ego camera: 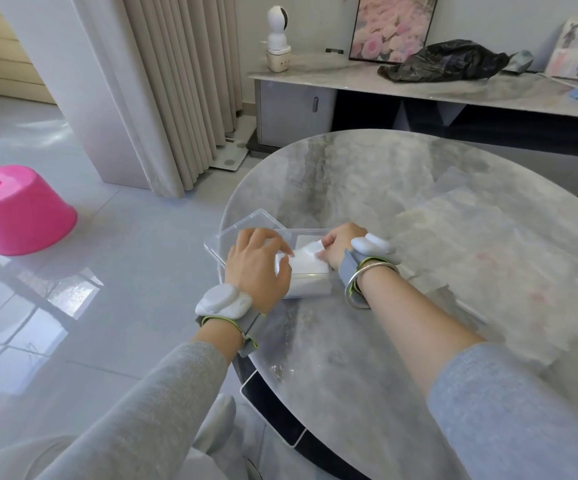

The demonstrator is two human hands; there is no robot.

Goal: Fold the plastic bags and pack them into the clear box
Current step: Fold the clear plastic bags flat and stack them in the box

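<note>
The left hand (pixel 258 263) lies over the left part of the clear box (pixel 315 289). Its fingers (pixel 263 239) are spread and slightly bent, resting on the white stack and not wrapped round anything. Under and just right of those fingers sits the folded bag (pixel 310 263), a flat white rectangle, milky and faintly glossy, which fills most of the box. The box stands on the bench (pixel 350 341) with its lid tipped back beyond the fingertips. The right hand (pixel 338 245) meets the bag from the other side, its fingers (pixel 326 242) pinched together on the bag's far-right corner, which lifts a little. To seat it well, I judge the left fingers should hold the stack flat while the right fingers tuck that corner down inside the wall, pressing air out so the slippery film does not spring open. Well to the right of both hands, loose bags (pixel 471 237) lie translucent and crumpled on the bench, not yet folded.
</note>
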